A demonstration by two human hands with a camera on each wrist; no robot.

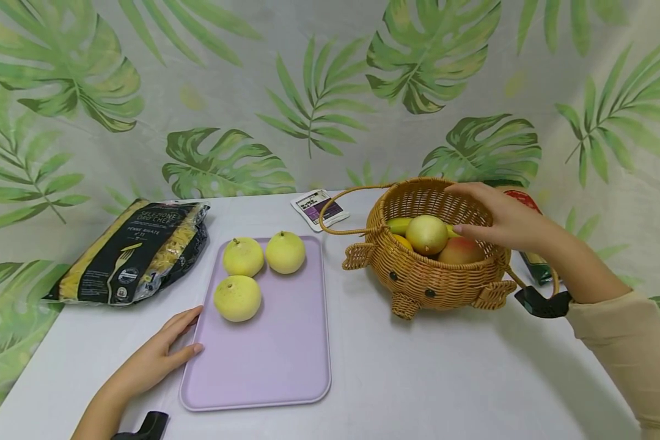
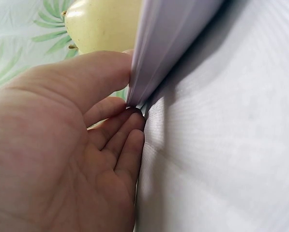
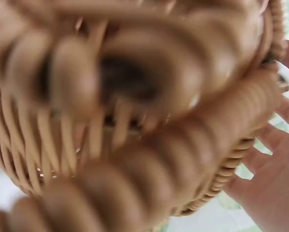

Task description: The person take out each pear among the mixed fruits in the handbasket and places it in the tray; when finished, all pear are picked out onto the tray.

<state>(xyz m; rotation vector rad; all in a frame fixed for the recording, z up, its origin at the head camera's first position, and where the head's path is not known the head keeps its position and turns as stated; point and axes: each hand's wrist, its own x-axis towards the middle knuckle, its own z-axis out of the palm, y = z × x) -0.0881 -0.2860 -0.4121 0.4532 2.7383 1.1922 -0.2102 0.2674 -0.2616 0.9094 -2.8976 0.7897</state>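
Note:
My left hand (image 1: 159,351) rests at the left edge of a lilac tray (image 1: 286,360). Its thumb touches the rim, and the fingers lie loosely against the side in the left wrist view. Three round, pale yellow pears (image 1: 238,298) sit on the tray's far part. Over the right rim of a wicker basket (image 1: 418,287) with an animal face, my right hand (image 1: 500,217) reaches in, fingers extended. Inside lie a pale yellow round fruit (image 1: 427,234), a banana (image 1: 398,225), a reddish fruit (image 1: 462,251) and an orange fruit (image 1: 402,242). The right wrist view shows mostly blurred wicker.
A black-and-yellow bag of penne pasta (image 1: 137,253) lies at the far left. Behind the tray is a small white and purple packet (image 1: 320,209). A red and green package (image 1: 536,263) is partly hidden behind the basket. A leaf-print cloth (image 1: 330,91) hangs at the back.

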